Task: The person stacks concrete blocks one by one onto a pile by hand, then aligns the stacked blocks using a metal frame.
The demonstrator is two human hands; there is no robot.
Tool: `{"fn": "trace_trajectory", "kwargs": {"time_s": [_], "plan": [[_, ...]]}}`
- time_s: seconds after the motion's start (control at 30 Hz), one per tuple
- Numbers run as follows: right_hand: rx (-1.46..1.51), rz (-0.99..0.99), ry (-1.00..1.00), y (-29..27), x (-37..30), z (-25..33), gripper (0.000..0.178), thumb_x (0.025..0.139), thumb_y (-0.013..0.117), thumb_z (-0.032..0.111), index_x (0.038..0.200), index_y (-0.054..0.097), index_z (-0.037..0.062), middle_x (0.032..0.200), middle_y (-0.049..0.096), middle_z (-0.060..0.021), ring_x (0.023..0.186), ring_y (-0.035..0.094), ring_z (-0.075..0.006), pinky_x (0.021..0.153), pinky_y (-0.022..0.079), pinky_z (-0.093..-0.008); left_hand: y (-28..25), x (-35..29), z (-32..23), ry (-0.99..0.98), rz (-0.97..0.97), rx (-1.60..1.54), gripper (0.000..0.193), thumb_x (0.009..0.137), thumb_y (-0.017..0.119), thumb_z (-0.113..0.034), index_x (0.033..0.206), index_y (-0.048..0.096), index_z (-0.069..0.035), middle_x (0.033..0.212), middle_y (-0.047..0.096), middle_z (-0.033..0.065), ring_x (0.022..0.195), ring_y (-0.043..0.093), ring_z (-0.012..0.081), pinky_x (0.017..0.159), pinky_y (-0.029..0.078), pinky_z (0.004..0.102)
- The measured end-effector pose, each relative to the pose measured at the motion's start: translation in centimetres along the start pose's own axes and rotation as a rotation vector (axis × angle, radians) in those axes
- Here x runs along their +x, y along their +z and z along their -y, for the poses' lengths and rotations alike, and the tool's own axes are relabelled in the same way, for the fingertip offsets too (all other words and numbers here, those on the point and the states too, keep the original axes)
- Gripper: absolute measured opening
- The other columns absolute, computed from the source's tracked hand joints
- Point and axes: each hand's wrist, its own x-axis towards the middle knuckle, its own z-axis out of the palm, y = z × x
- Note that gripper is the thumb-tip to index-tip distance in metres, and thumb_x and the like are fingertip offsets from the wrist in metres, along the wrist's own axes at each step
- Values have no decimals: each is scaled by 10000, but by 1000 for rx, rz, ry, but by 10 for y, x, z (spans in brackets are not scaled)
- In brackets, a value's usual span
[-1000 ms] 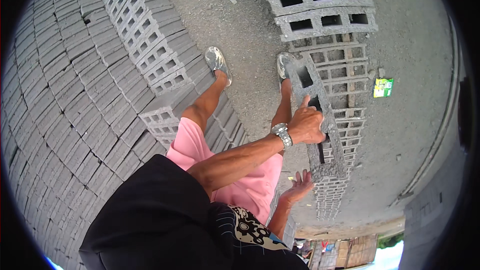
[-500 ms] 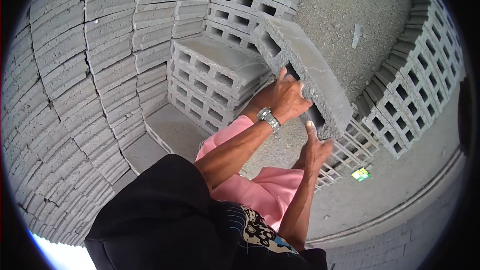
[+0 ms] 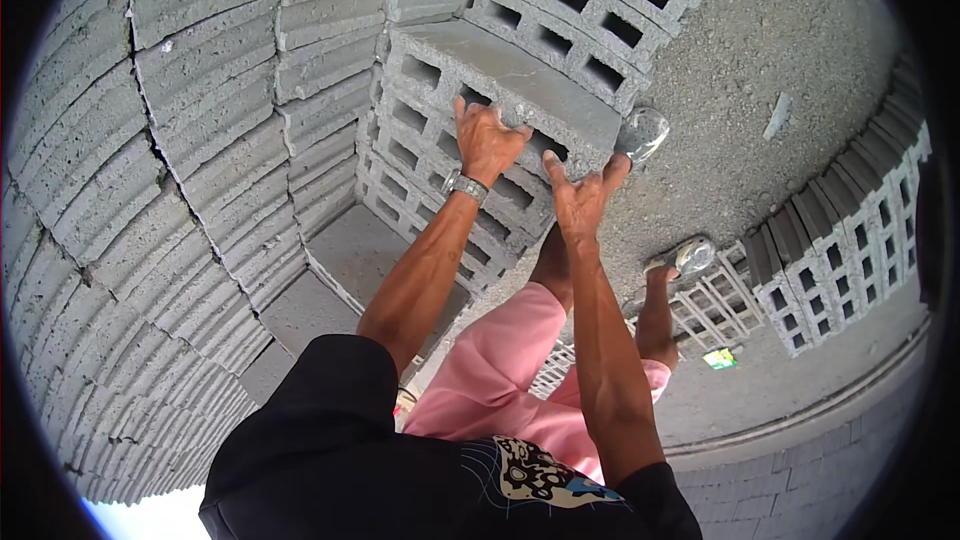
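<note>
A grey hollow concrete block (image 3: 500, 60) lies on top of a short stack of like blocks (image 3: 405, 155), its row of holes facing me. My left hand (image 3: 488, 143), with a metal watch (image 3: 466, 186) at the wrist, grips the block's front face, fingers at its middle holes. My right hand (image 3: 582, 202) holds the block near its right end, the thumb at the end hole and the other fingers at the lower corner. Some fingertips are hidden inside or behind the block.
A tall wall of stacked blocks (image 3: 210, 130) rises on the left, and another stack (image 3: 580, 0) stands behind. On the right are a row of blocks (image 3: 830, 260), a slatted rack (image 3: 715, 300) and a green-yellow packet (image 3: 719, 358). My shoes (image 3: 643, 134) stand on gravelly ground.
Both hands have carried the concrete block leftward from the air over the ground onto the short stack. It has turned to line up with the blocks beneath.
</note>
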Motion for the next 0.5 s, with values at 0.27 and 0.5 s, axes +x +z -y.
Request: {"fn": "trace_trajectory", "kwargs": {"time_s": [0.27, 0.5], "plan": [[-33, -26, -11, 14, 1, 0, 1077, 794, 725, 517, 1322, 248, -291, 1516, 37, -381, 1455, 94, -443, 1207, 110, -377, 17, 3, 18, 96, -109, 1, 444, 639, 787, -368, 761, 688, 47, 753, 657, 202, 887, 618, 314, 1157, 229, 452], [104, 139, -52, -8, 3, -51, 1087, 643, 854, 520, 1326, 408, -198, 1486, 65, -358, 1441, 63, -468, 1196, 137, -416, -5, 8, 44, 251, 101, 95, 579, 758, 730, -469, 972, 679, 67, 996, 665, 261, 1090, 587, 349, 1148, 239, 470]]}}
